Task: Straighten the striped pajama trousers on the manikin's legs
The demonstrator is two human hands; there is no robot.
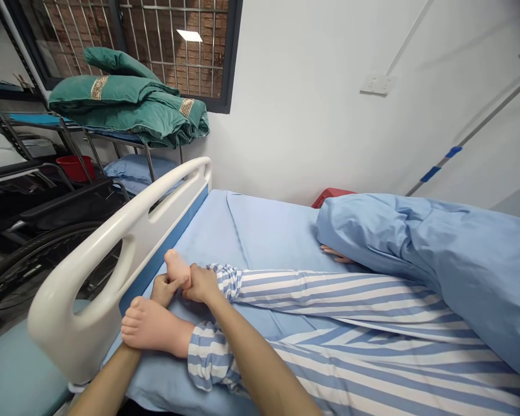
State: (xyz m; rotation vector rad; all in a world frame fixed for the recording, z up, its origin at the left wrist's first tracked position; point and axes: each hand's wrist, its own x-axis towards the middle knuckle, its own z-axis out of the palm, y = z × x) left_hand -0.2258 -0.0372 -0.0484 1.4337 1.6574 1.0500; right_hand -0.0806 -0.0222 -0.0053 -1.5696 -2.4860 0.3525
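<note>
- The left hand (164,289) held the near side of the far foot (177,266), its thumb and forefinger pinching the foot; whether its remaining fingers were spread or pressed together, I could not tell
- The right hand (203,283) was wrapped about the ankle end of the same foot, its visible fingers curled and close together; their tips were partly hidden
- The far foot was bare, tilted with its toes up toward the end of the bed, just beside the white bed-end board (56,315)
- The near foot (156,326), also bare, lay on its side across the view of the left forearm, its toes pointing toward that board
- Both feet came out of blue-and-white striped trousers (320,292), whose cuffs were bunched up near the ankles
- The legs lay along a light blue sheet (273,225), and a blue quilt (416,242) covered the figure's upper part; the fingers of another hand (338,254) showed from under its edge
- Beyond the board stood a black wheelchair (69,205) and a red bucket (74,168), with a folded green quilt (125,98) on a rack under the barred window
- A socket plate (378,84) was on the white wall
</note>
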